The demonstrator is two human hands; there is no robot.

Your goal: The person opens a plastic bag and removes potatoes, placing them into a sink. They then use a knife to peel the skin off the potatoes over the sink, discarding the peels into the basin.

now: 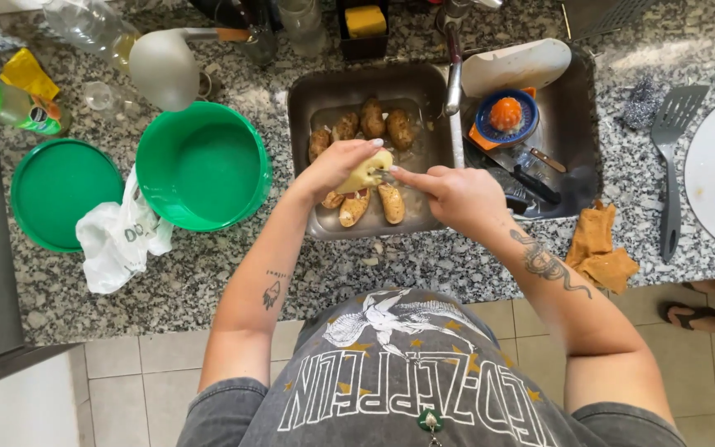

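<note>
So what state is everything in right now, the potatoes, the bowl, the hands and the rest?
Potato in hand: mostly peeled, pale yellow.
Left hand: gripping that potato over the sink.
Right hand: closed on a small tool, mostly hidden, at the potato.
Potatoes in the sink: unpeeled, brown.
Green bowl: upright, empty.
Green lid: off, flat on the counter.
Plastic bag: crumpled.
Orange cloth: bunched up.
Spatula: lying flat.

Your potato [366, 172] — pale yellow, largely peeled — sits tilted between both hands, over the left sink basin [304, 99] with unpeeled ones.
</note>
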